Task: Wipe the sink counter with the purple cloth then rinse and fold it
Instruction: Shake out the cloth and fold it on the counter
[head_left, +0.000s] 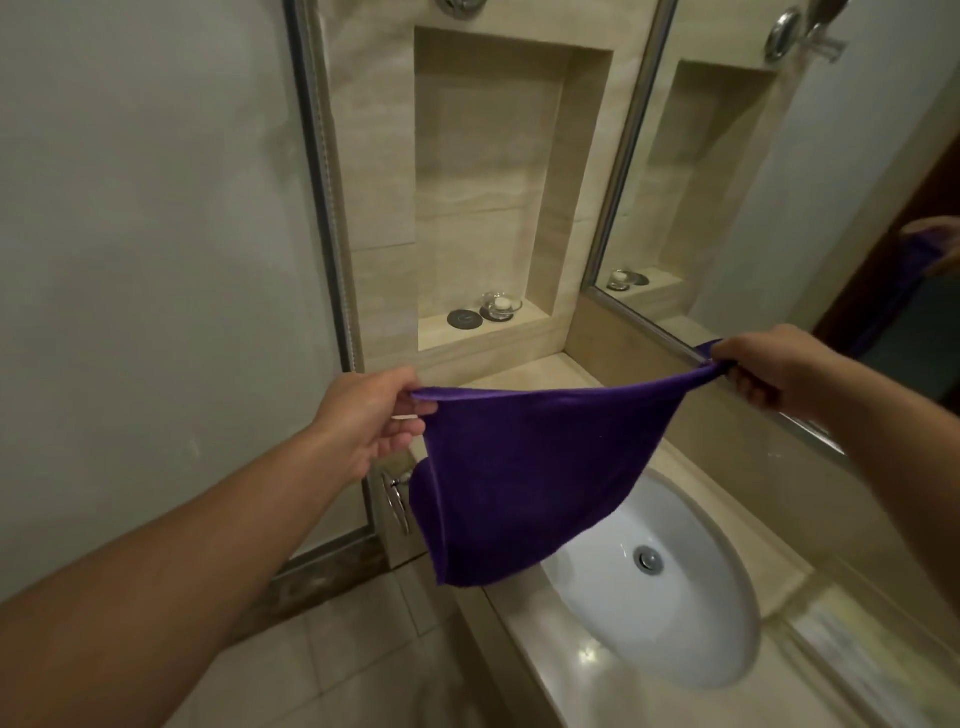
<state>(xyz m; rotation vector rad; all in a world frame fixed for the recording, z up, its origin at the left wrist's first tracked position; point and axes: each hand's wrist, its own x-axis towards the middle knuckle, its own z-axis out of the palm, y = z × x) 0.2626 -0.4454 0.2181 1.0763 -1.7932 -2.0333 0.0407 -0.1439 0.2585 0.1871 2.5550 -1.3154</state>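
Bathroom, dim warm light. Sink counter (587, 670) is glossy beige stone, carrying bright reflections; set into it is an oval white basin (691, 618) with a round metal drain (649, 559) at its centre. Behind the counter runs a mirror (810, 171) in a metal frame, reflecting the room. The wall ahead is pale veined tile with a rectangular recessed niche (493, 171); on its ledge stand a clear glass candle holder (501, 305) and, just beside it, a flat dark round disc (465, 318). To the left is a frosted glass panel (145, 249) edged in metal, with a chrome handle (398, 499) low on it. Floor tiles (337, 660) are beige and smooth. Purple cloth (524, 478), soft nap, hangs stretched in the air above the counter and basin edge, touching neither that I can see. Left hand (371, 421) pinches one upper corner between thumb and fingers; right hand (763, 366) grips the opposite corner in curled fingers. Top edge taut, lower part draping to a folded point.
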